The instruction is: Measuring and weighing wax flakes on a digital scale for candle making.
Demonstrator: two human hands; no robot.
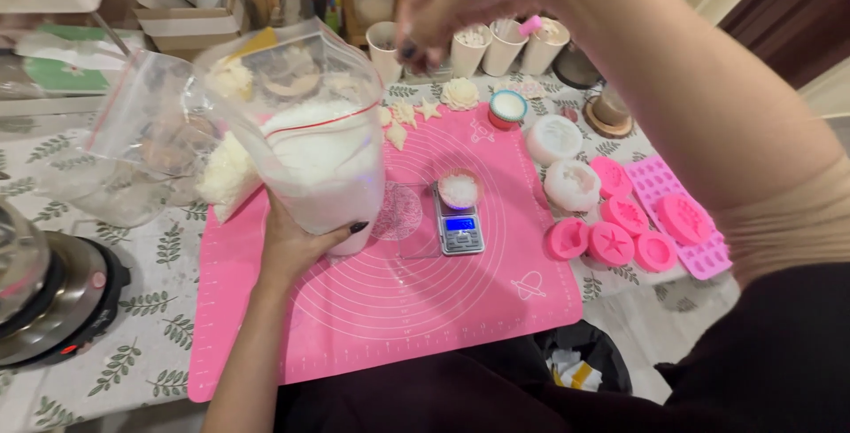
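a table covered in a white cloth printed with green leaf sprigs (pixel 168 247). on it lie a large pink silicone mat with white rings (pixel 390 309), round pink silicone moulds (pixel 611 243), white paper cups (pixel 505 48) and a round metal hotplate (pixel 53 300).

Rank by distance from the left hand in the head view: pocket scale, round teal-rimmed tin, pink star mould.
From the left hand, which holds the bag:
1. Pocket scale, just to its right on the pink mat.
2. Round teal-rimmed tin, farther back at the mat's top edge.
3. Pink star mould, far right, off the mat.

Clear glossy plastic bag (pixel 310 123) of white flakes above a matt pink silicone mat (pixel 390 309); shiny metal scale (pixel 459 225).
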